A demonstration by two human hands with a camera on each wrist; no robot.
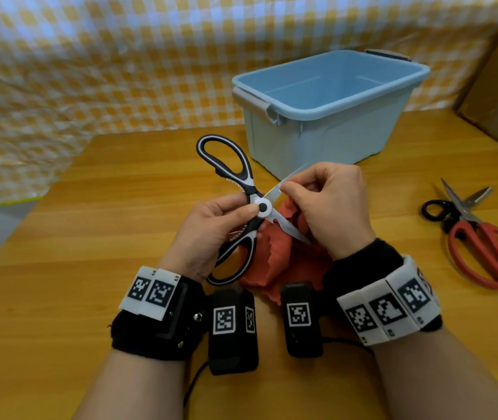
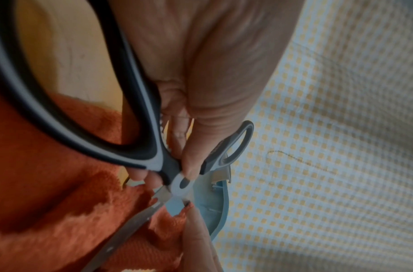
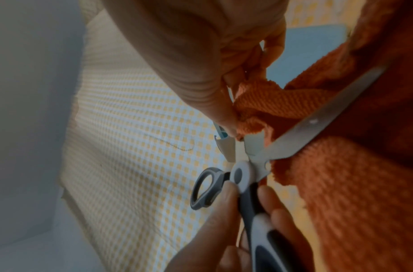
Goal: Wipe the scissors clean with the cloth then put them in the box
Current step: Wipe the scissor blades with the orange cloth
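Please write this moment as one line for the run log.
step: wiping | left hand: grips black-white scissors, blades open | right hand: pinches orange cloth on blade | blue box: empty

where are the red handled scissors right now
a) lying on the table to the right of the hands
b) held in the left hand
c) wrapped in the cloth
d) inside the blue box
a: the red handled scissors lie on the table off to the right, beside a smaller black-handled pair, while the left hand grips the black and white scissors.
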